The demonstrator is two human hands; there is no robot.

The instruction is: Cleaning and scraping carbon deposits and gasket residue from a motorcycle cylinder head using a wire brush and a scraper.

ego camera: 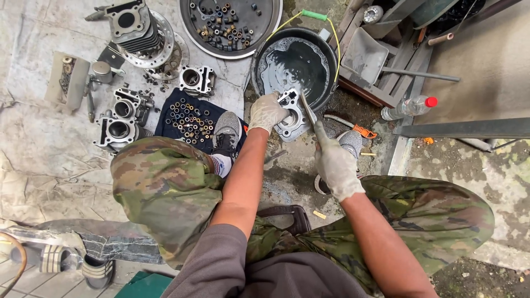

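Note:
My left hand (266, 112), in a dirty white glove, grips a grey metal engine cylinder block (294, 122) held over the near rim of a black basin of dark liquid (295, 63). My right hand (335, 164), also gloved, holds a thin flat metal blade (307, 112) whose tip rests against the block's upper face. Both hands are between my knees in camouflage trousers, above my grey shoes.
Several engine cylinders (118, 129) lie on a grey tarp at left, beside a dark cloth (168, 129) covered with small bushings. A round metal tray of small parts (229, 25) sits at the top. A metal scoop (364, 55), a red-capped bottle (408, 106) and wooden slats are at right.

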